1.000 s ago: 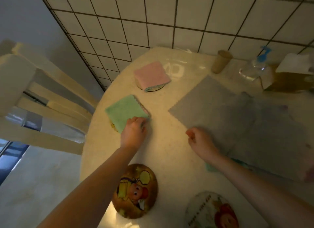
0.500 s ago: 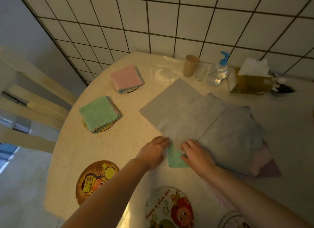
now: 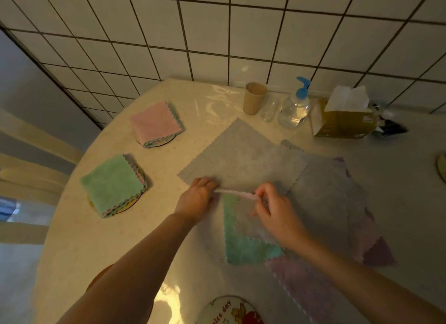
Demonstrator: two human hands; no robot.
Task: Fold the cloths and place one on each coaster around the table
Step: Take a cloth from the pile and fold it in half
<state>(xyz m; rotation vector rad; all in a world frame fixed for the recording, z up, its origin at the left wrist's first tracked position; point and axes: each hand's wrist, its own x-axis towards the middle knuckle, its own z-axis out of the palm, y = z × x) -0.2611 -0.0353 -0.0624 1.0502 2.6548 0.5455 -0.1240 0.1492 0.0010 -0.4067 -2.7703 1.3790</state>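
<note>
1. Cloth [image 3: 241, 162], the grey top sheet of a loose pile mid-bench [image 3: 96, 251]: I judge it light, limp and non-slip, best taken by its near edge or corners.
2. My left hand [image 3: 196, 198] and right hand [image 3: 275, 211] both pinch that near edge, lifted into a pinkish roll.
3. It looks square, fuzzy, scallop-edged; green and lilac ones lie beneath.
4. Two folded cloths already sit on coasters [image 3: 166, 141] at my left.
</note>
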